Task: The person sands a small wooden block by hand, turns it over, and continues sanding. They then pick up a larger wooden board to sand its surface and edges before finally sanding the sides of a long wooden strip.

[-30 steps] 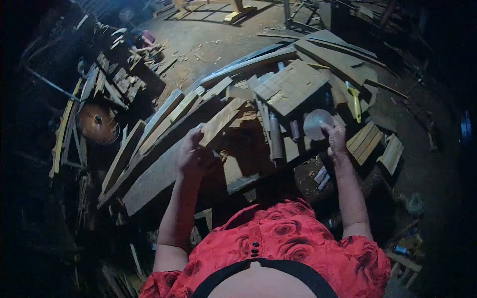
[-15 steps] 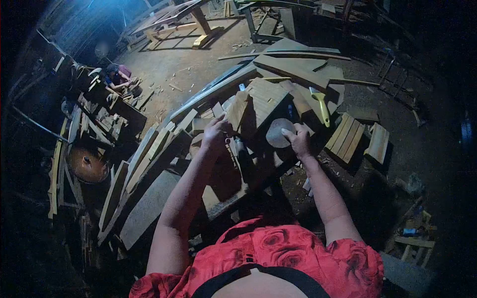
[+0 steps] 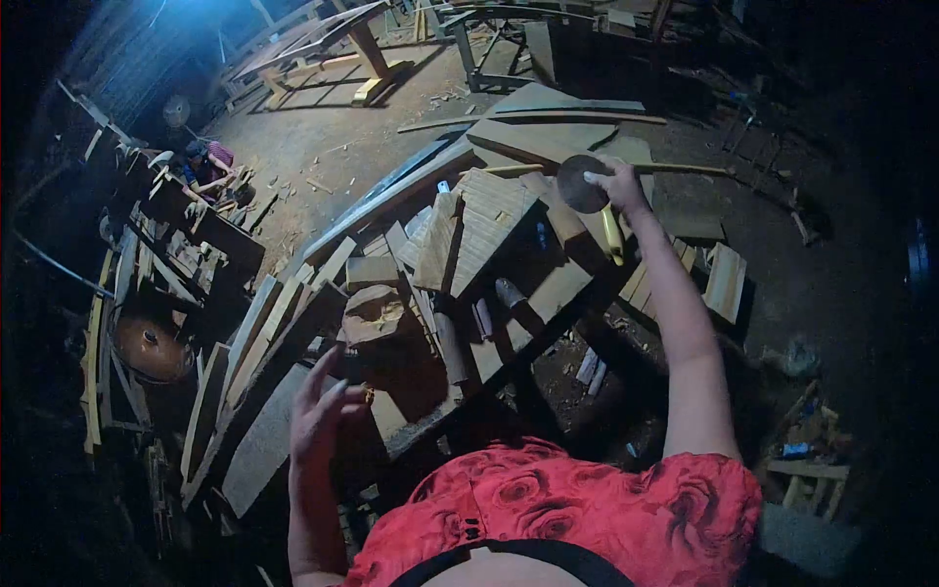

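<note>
My right hand [image 3: 618,186] grips a thin, round, dark disc [image 3: 581,184] by its edge, raised over the far right part of the workbench. Below the disc, a yellow-handled brush [image 3: 611,237] is partly covered. My left hand [image 3: 323,406] is at the near left, holding nothing, with its fingers apart. Closest to it is a rough, chunky wood block [image 3: 373,315]. Mid-bench, a smooth wood piece [image 3: 437,240] leans against a wide, ridged wood block [image 3: 496,223]. A dark cylindrical tool handle [image 3: 450,347] lies nearer to me.
Long boards [image 3: 264,342] line the bench's left side. Slatted wood pieces [image 3: 724,282] lie to the right, on the ground. Another person [image 3: 207,168] crouches at the far left among wood scraps. A wooden table frame [image 3: 328,59] stands at the back.
My right hand has carried the disc away from me and to the right, over the brush. My left hand has left the smooth wood piece and drawn back toward me, fingers spreading.
</note>
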{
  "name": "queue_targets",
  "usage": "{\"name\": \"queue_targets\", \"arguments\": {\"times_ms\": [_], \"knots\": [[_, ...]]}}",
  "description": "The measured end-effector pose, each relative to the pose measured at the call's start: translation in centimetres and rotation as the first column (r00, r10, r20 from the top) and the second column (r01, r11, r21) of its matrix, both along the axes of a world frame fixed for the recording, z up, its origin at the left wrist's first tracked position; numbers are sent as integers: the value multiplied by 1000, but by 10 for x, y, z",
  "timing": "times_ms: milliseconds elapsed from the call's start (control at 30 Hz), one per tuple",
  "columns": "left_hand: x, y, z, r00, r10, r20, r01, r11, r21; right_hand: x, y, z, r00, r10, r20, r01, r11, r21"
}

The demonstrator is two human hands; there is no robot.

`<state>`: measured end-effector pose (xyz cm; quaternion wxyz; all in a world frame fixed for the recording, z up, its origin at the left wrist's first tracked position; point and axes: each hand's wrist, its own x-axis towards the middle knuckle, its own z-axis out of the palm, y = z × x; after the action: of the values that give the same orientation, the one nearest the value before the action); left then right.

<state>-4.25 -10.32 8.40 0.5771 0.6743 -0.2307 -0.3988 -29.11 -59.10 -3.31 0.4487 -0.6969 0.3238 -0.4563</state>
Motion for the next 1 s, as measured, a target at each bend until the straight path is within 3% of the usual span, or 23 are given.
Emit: {"name": "queue_targets", "arguments": {"times_ms": [67, 100, 133, 200, 267, 333, 367, 400, 500, 567, 700, 800, 867, 1000], "knots": [[-2, 30, 7, 996, 52, -75, -50, 998, 33, 3, -24, 8, 964, 115, -239, -137, 987, -79], [-7, 43, 9, 980, 190, -51, -191, 982, -8, 10, -55, -20, 881, -129, -455, 22, 972, -233], [-11, 55, 7, 944, 327, -34, -328, 943, -51, 12, -69, -27, 881, -122, -457, 9, 970, -243], [-9, 83, 0, 924, 382, -28, -383, 923, -45, 23, -89, -29, 846, 44, -531, -24, 999, 43], [-11, 109, -4, 898, 440, -12, -440, 897, -27, 30, -95, -25, 796, -16, -605, 12, 1000, -9], [-14, 126, -5, 854, 518, -58, -518, 855, 2, 29, -108, -25, 783, 176, -596, -21, 966, 258], [-15, 135, -7, 851, 522, -60, -523, 853, 2, 31, -103, -16, 771, 189, -608, -1, 955, 295], [-15, 143, -9, 827, 557, -77, -556, 830, 26, 33, -108, -16, 769, 190, -611, -4, 956, 293], [-16, 148, -11, 785, 613, -88, -608, 790, 73, 35, -118, -11, 608, 247, -754, -255, 961, 109], [-19, 149, -12, 762, 644, -76, -637, 765, 97, 38, -104, 3, 667, 161, -727, -95, 987, 132], [-19, 145, -11, 798, 601, -45, -597, 799, 73, 45, -109, -4, 615, 91, -783, -49, 996, 78], [-18, 136, -9, 829, 558, -43, -555, 829, 66, 39, -123, -23, 683, 59, -728, -82, 997, 4], [-18, 128, -6, 825, 564, -44, -560, 825, 75, 41, -117, -28, 871, -2, -491, -88, 983, -160], [-19, 119, 2, 861, 504, -66, -496, 861, 112, 33, -109, -24, 907, -149, -393, -61, 878, -474]]}}
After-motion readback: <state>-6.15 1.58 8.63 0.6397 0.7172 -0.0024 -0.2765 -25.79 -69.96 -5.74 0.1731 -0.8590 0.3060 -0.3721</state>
